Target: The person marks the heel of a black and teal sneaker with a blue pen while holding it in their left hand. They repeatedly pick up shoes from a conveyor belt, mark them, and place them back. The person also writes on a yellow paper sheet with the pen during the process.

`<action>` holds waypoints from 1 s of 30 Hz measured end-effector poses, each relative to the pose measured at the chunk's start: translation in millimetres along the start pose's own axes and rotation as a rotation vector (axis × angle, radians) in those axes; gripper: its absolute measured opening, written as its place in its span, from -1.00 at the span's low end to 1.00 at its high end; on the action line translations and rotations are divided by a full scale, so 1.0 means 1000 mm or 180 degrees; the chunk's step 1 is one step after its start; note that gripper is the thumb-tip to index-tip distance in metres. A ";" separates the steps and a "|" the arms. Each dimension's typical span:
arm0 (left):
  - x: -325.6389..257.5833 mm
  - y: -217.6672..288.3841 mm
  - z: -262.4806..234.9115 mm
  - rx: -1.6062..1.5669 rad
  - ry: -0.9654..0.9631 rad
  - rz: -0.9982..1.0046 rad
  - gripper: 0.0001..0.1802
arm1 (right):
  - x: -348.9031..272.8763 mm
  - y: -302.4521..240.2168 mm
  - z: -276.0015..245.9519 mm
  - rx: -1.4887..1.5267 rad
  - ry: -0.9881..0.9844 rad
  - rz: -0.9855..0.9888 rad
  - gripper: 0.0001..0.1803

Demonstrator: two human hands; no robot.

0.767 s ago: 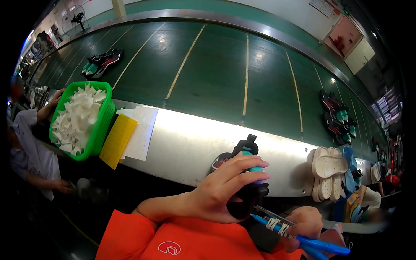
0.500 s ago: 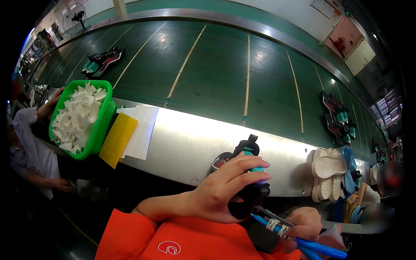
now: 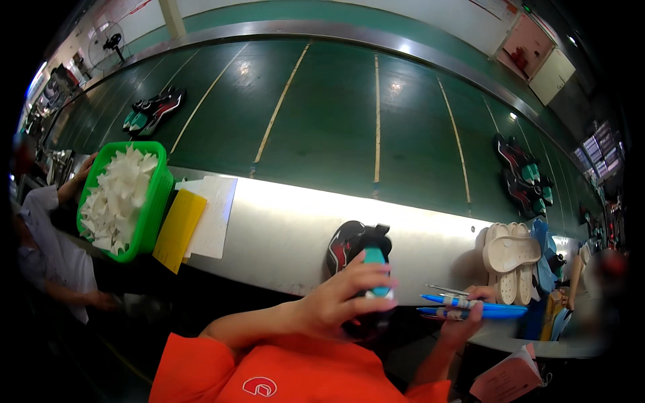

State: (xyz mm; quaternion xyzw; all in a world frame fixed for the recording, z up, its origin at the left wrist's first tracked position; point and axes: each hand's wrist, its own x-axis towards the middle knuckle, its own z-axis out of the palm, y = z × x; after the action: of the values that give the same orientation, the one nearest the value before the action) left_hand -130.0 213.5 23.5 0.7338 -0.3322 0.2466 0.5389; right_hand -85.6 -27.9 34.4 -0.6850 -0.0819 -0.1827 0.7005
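Note:
My left hand [image 3: 339, 302] is closed round a black shoe upper with a teal form [image 3: 376, 258] in it, over the near edge of the metal ledge. Behind it, another black and red shoe [image 3: 341, 245] rests on the ledge, partly covered. To the right, my right hand [image 3: 467, 312] grips blue pens [image 3: 494, 312] bundled with a pale wrapping, together with a slim metallic tool [image 3: 447, 290] whose kind I cannot make out. The pen tips point left towards the held shoe, apart from it.
A green basket [image 3: 161, 195] of white scraps stands left, beside a yellow card [image 3: 180, 228] and white sheets [image 3: 213, 221]. Cream soles [image 3: 510, 258] are stacked right. The green conveyor [image 3: 322, 121] carries shoes [image 3: 521, 174] at both sides. A person [image 3: 50, 235] sits left; a pink booklet [image 3: 507, 376] lies lower right.
My right hand has drawn away from the shoe, to the right, turning the pens nearly level. My left hand has shifted slightly left with the shoe. The shoe behind it shows more.

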 end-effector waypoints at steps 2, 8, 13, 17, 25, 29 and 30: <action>-0.032 -0.023 0.019 0.0403 -0.0504 0.0313 -0.44 | -0.002 0.018 -0.004 0.0066 0.0065 0.0227 -0.65; -0.097 -0.064 0.064 0.1725 -0.1387 0.1823 -0.38 | -0.007 0.060 -0.020 0.0331 0.0447 0.0849 -0.79; -0.079 -0.083 0.069 0.1433 -0.1449 0.1735 -0.48 | -0.010 0.072 -0.034 0.0420 0.0785 0.0800 -0.82; -0.051 -0.105 0.075 0.0937 -0.1948 0.1405 -0.57 | -0.016 0.088 -0.039 0.0584 0.1252 0.0701 -0.81; -0.017 -0.120 0.116 0.0810 -0.1539 0.1237 -0.45 | -0.035 0.104 -0.028 0.0439 0.2170 0.0593 -0.77; 0.016 -0.127 0.130 0.0960 -0.1520 0.1199 -0.41 | -0.018 0.103 -0.021 -0.0081 0.2807 -0.0579 -0.66; 0.031 -0.120 0.129 0.0831 -0.1445 0.1107 -0.45 | -0.022 0.100 -0.023 -0.0083 0.2760 -0.0422 -0.65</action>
State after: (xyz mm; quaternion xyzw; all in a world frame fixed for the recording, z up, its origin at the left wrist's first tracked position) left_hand -18.5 107.0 -67.9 0.7652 -0.5301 0.2055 0.3021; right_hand -72.0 -48.4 -68.0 -0.5470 0.1783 -0.4989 0.6481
